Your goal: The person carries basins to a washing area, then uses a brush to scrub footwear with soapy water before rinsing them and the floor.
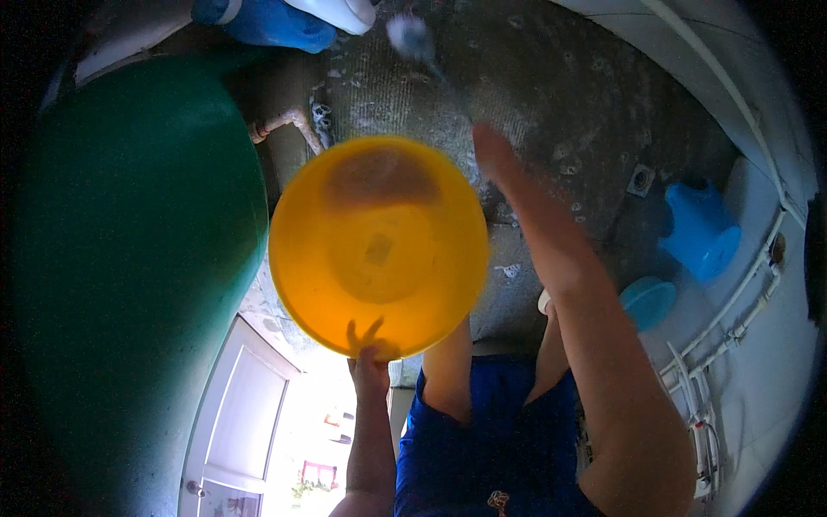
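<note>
A round yellow plastic basin [379, 284] is held up in front of me, its wide face toward me. My left hand [372, 351] grips its near rim, and the fingers show as dark shapes through the thin plastic. A dark shadow lies across the basin's far side. Beyond the basin on the right, my outstretched right hand [493, 153] is closed around the thin handle of a long-handled brush [412, 39]. The brush's whitish head points away over the wet floor, smeared by motion and apart from the basin.
A big green tank [138, 224] fills the left side, with a pipe [289, 123] beside it. Blue and white bottles [284, 26] stand at the far left. On the right are a floor drain [640, 180], a blue plastic stool [702, 231], a teal round thing [649, 302] and wall pipes [741, 332].
</note>
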### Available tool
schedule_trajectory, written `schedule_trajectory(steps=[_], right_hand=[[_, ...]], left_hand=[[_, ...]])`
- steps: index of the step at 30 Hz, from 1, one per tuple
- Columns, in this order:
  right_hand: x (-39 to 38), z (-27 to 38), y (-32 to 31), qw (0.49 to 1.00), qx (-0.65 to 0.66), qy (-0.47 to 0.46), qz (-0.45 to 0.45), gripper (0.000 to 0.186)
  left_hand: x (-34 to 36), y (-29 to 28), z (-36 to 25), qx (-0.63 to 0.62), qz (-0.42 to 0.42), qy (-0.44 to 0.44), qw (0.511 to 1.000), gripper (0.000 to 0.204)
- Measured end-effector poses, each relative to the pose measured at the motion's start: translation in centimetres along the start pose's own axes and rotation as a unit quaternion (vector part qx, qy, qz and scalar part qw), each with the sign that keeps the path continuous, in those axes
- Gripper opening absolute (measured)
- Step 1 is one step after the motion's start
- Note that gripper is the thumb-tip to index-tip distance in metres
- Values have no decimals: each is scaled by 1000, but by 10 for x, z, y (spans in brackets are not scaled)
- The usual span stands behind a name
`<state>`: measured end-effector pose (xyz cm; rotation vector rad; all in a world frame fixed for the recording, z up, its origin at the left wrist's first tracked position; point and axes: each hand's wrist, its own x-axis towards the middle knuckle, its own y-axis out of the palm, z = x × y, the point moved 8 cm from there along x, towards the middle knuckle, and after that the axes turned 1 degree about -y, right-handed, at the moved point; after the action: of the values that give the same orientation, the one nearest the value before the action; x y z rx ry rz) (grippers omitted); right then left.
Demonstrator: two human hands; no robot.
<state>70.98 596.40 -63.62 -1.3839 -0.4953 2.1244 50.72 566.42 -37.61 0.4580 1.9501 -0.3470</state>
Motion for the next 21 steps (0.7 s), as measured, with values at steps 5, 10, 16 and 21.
schedule_trajectory(steps=[5,10,16,21], right_hand=[[-103,14,29,985,-129,-110,17,32],[-6,54,-42,1000,12,5,-26,28],[-104,32,73,988,-94,-42,114,24],[-26,87,6,990,-76,-107,-58,21]], left_hand=[[-5,-36,-6,0,-42,-9,999,62],[-11,-49,8,-19,-3,-27,999,52],[-45,-97,16,-59,-26,-59,996,50],[-70,-142,26,-53,-97,-55,992,54]])
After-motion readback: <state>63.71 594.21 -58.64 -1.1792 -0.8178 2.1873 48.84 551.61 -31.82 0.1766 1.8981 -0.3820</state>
